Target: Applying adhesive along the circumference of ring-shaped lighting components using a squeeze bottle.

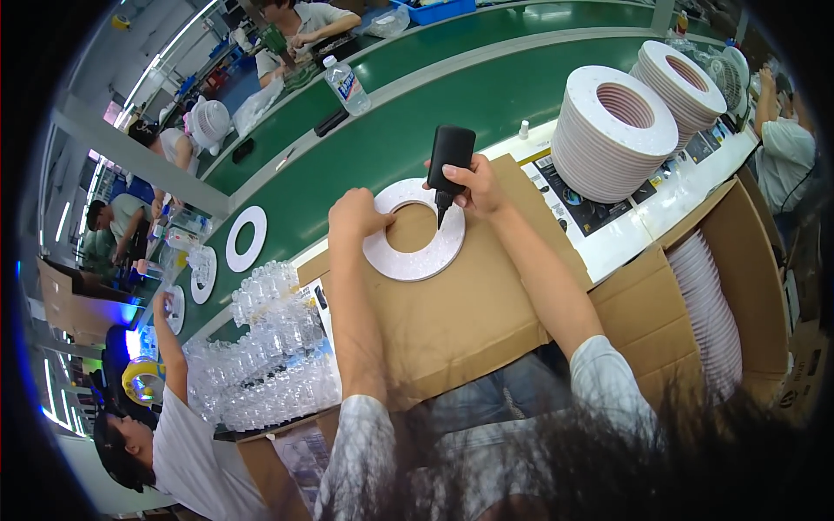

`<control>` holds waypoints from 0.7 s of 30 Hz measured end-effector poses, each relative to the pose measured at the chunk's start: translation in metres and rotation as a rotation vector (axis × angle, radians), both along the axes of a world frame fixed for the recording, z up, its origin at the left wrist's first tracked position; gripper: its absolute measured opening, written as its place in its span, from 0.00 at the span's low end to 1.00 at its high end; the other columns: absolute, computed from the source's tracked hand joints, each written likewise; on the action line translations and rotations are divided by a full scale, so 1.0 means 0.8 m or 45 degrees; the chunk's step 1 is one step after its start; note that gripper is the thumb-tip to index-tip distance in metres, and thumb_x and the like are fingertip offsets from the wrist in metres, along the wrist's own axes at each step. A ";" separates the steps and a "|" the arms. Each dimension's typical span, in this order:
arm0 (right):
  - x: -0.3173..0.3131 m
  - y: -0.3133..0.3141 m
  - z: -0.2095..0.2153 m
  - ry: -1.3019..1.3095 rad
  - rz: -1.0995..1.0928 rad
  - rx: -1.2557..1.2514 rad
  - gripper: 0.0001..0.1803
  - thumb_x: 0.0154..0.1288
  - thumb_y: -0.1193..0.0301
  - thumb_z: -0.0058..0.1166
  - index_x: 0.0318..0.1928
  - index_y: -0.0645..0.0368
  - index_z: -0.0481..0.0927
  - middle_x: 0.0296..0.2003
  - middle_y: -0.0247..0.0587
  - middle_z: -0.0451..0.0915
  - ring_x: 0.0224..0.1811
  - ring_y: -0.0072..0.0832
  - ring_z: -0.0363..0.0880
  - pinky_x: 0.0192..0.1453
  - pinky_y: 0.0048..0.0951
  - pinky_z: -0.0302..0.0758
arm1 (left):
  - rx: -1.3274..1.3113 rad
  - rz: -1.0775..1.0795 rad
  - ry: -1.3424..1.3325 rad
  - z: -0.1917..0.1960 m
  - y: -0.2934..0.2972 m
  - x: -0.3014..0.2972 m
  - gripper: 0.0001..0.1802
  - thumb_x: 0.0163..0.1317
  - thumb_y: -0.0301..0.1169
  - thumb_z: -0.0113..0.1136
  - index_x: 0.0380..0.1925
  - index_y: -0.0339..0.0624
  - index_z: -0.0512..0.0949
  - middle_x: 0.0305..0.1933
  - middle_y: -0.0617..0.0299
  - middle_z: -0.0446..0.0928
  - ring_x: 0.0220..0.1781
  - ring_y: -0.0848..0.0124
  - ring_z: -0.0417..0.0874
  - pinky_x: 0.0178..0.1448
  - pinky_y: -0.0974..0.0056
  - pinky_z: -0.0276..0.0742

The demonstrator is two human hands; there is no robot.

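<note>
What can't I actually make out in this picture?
All in the head view:
- Left hand: some fingertips, hidden by the hand itself.
- Right hand: some fingers, hidden behind the black bottle.
- Black bottle: contents, hidden by its dark walls.
- Rear stack: partly hidden by the front stack.
- Far-right person: cut off by the dark lens rim.

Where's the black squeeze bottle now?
Head view, above and slightly right of centre: the squeeze bottle is in the right hand, nozzle down at the white ring.
</note>
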State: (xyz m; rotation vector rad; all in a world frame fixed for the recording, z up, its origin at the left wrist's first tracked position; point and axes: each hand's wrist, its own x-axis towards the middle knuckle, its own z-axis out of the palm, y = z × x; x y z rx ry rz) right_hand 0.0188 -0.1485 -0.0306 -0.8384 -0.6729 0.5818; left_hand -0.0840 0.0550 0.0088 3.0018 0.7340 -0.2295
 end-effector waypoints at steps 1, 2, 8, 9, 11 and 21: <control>0.002 -0.001 -0.001 0.021 -0.011 0.019 0.20 0.60 0.63 0.60 0.45 0.68 0.78 0.32 0.54 0.85 0.11 0.11 0.65 0.13 0.13 0.59 | 0.027 -0.014 0.002 0.002 -0.002 0.001 0.24 0.42 0.48 0.75 0.29 0.38 0.85 0.37 0.50 0.84 0.39 0.54 0.85 0.43 0.55 0.80; 0.005 -0.002 -0.002 0.042 -0.022 0.038 0.21 0.61 0.63 0.59 0.46 0.68 0.78 0.32 0.55 0.85 0.11 0.11 0.65 0.13 0.13 0.60 | 0.035 -0.020 0.003 0.004 -0.003 0.001 0.24 0.42 0.48 0.75 0.29 0.38 0.85 0.37 0.50 0.84 0.39 0.54 0.85 0.43 0.55 0.80; 0.018 -0.014 -0.012 0.176 -0.124 0.130 0.23 0.62 0.62 0.58 0.48 0.70 0.76 0.32 0.55 0.85 0.11 0.12 0.68 0.13 0.11 0.61 | 0.123 0.034 -0.221 0.032 0.047 0.028 0.23 0.41 0.49 0.74 0.26 0.39 0.85 0.33 0.48 0.85 0.37 0.54 0.87 0.43 0.55 0.82; 0.017 -0.014 -0.011 0.213 -0.146 0.149 0.22 0.62 0.62 0.58 0.47 0.70 0.76 0.32 0.55 0.84 0.12 0.12 0.69 0.13 0.11 0.62 | 0.168 0.078 -0.225 0.037 0.069 0.042 0.23 0.42 0.49 0.73 0.26 0.38 0.85 0.34 0.48 0.85 0.37 0.54 0.87 0.43 0.54 0.82; 0.019 -0.014 -0.015 0.217 -0.138 0.151 0.23 0.62 0.62 0.58 0.48 0.70 0.76 0.33 0.56 0.84 0.13 0.14 0.73 0.14 0.11 0.64 | 0.137 0.174 -0.148 0.038 0.122 0.078 0.26 0.42 0.50 0.73 0.32 0.37 0.86 0.39 0.47 0.85 0.41 0.53 0.87 0.46 0.54 0.82; 0.003 0.000 -0.011 0.240 -0.095 0.057 0.19 0.62 0.66 0.60 0.50 0.65 0.76 0.35 0.52 0.85 0.13 0.13 0.67 0.14 0.14 0.61 | -0.017 0.664 -0.065 -0.033 0.205 0.103 0.28 0.50 0.46 0.68 0.51 0.46 0.82 0.55 0.56 0.82 0.57 0.58 0.82 0.59 0.51 0.75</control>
